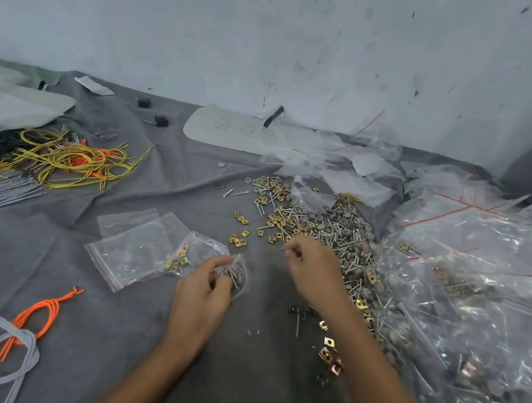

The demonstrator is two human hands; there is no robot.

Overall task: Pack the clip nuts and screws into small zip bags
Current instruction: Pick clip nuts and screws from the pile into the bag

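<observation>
Left hand [208,287] is low at centre on the grey cloth [244,369]. Its grip is closed, with thumb and fingers pinching the mouth of a small clear zip bag [242,275] that holds a few screws.

Just left of that grip and touching the bag, we see a second clear bag with brass clip nuts [177,262] inside. It lies on some flat empty zip bags [128,243].

Right hand [314,271] is to the right, apart from the left hand, at the near edge of the loose heap of silver screws, brass clip nuts and grey discs [323,223]. Its grip is drawn together, the fingertips pinching a thin silver screw [286,248] that pokes out to the left. Blur hides any finer detail. The held bag's mouth is near this screw, below and to its left, not touching it.

More stray clip nuts [329,350] lie beside the right forearm.

We note large clear plastic bags [483,300] at far right, yellow-green wire loops [76,157] at far left, and an orange cord [41,309] crossing a grey cord [7,356] at near left.
</observation>
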